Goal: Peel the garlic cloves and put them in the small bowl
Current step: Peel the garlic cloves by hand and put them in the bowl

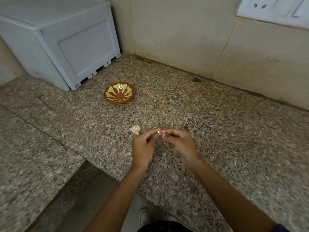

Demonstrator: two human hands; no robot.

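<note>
a small garlic clove (158, 134) is held above the speckled stone counter (217, 131), pinched between the fingertips of both hands. the left hand (143, 149) is curled around it from the left, and the right hand (179, 145) is curled around it from the right, the fingertips of the two meeting at the clove. whether the skin is on or partly off cannot be told, since the clove is mostly hidden by the fingers. a partial garlic bulb (136, 129) is lying on the counter just beside the left hand, on its far side. the small bowl (119, 94), red-brown with a yellow-green pattern, is set farther back on the counter, well apart from the hands, and no cloves are seen in it. a grey plastic box (58, 39) is standing in the back left corner, near the bowl.
</note>
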